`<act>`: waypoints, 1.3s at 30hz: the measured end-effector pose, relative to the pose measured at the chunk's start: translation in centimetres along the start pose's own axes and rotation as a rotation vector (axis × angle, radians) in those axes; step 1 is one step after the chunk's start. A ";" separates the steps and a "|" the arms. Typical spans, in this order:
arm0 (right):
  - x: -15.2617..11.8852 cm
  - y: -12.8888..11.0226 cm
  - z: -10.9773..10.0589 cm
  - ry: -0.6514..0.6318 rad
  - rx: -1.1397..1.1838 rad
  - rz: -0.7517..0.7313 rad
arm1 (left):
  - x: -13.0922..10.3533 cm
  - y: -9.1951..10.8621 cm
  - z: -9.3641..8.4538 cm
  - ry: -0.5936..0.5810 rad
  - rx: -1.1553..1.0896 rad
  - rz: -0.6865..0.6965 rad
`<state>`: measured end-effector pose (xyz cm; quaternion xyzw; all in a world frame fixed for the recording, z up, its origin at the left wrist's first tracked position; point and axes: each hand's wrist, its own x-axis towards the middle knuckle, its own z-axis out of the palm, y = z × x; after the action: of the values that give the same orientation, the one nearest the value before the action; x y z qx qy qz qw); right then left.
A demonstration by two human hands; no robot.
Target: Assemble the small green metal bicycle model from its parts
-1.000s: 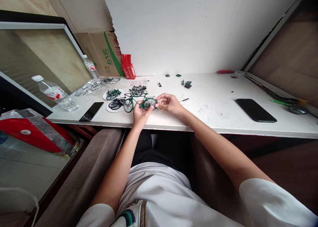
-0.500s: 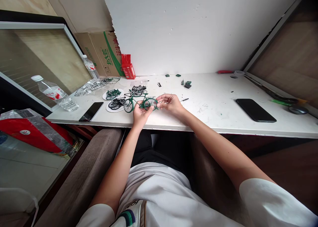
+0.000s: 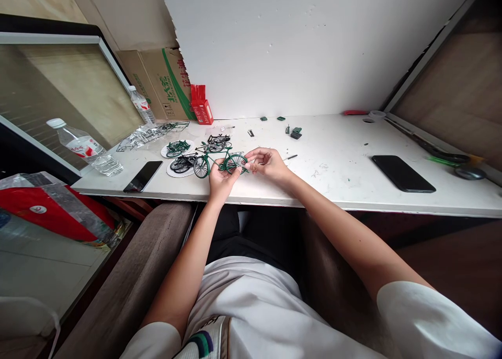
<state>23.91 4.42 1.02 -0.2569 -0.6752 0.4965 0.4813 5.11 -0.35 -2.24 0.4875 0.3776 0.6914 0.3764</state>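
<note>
A green model bicycle (image 3: 219, 163) is held upright above the white table (image 3: 333, 176), its two wheels to the left and right. My left hand (image 3: 223, 180) is closed on it from below, with the thumb by the right wheel. At that wheel's right edge, the fingers of my right hand (image 3: 267, 163) are pinched on the bicycle. Just behind and left lie black model bicycles (image 3: 182, 164) on a round white pad, a green one (image 3: 178, 148) on another pad, and more black parts (image 3: 218, 141).
Two bottles (image 3: 88, 149) (image 3: 141, 105), a phone (image 3: 143, 176) and parts frames (image 3: 152, 134) are at the left. Behind stand a carton (image 3: 157, 81) and a red box (image 3: 202, 110). Small green pieces (image 3: 296, 133) lie at the back; another phone (image 3: 403, 174) is at the right.
</note>
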 end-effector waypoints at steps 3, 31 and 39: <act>0.0 -0.1 0.1 -0.011 0.016 0.002 | 0.0 -0.1 0.0 -0.003 0.003 -0.010; 0.0 0.2 -0.1 -0.011 -0.044 -0.031 | -0.1 0.2 0.2 -0.020 -0.001 -0.032; 0.0 0.2 -0.1 -0.021 -0.027 -0.028 | -0.1 0.2 0.1 -0.027 0.002 -0.035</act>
<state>23.99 4.60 0.83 -0.2486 -0.6902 0.4833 0.4777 5.18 -0.51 -2.10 0.4906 0.3816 0.6778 0.3928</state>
